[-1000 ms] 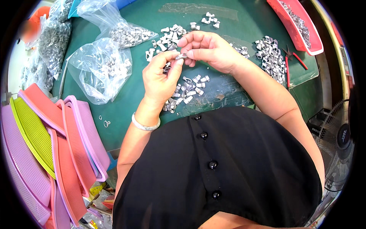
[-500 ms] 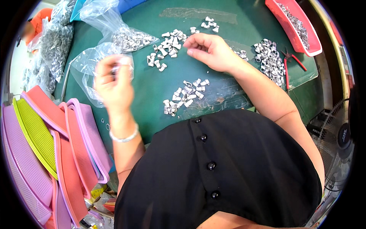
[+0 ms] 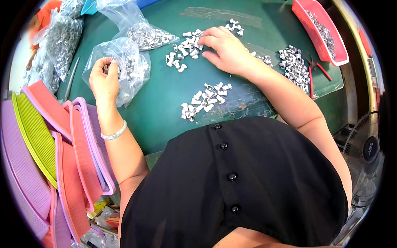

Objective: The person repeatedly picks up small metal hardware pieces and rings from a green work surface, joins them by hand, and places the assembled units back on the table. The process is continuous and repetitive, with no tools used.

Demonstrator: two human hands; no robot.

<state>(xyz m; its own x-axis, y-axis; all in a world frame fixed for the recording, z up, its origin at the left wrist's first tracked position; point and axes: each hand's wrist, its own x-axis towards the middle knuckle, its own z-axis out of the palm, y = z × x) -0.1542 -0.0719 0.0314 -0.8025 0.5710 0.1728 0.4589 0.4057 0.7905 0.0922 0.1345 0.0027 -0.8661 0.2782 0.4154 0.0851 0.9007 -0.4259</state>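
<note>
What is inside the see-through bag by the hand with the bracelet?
The clear bag holds small silver metal pieces. The left hand covers part of its opening, hiding whatever lies beneath the fingers.

**Hands move apart**

The left hand is no longer beside the right hand; it now rests at the open clear plastic bag. The right hand now lies flat by the upper pile of metal pieces.

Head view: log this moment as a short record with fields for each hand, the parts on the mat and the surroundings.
left hand: at the mouth of a clear plastic bag of small metal parts
right hand: flat on the green mat, fingertips at a loose pile of parts
near pile: untouched, close to the body
right side: red tray, pliers
left side: stacked coloured trays
</note>
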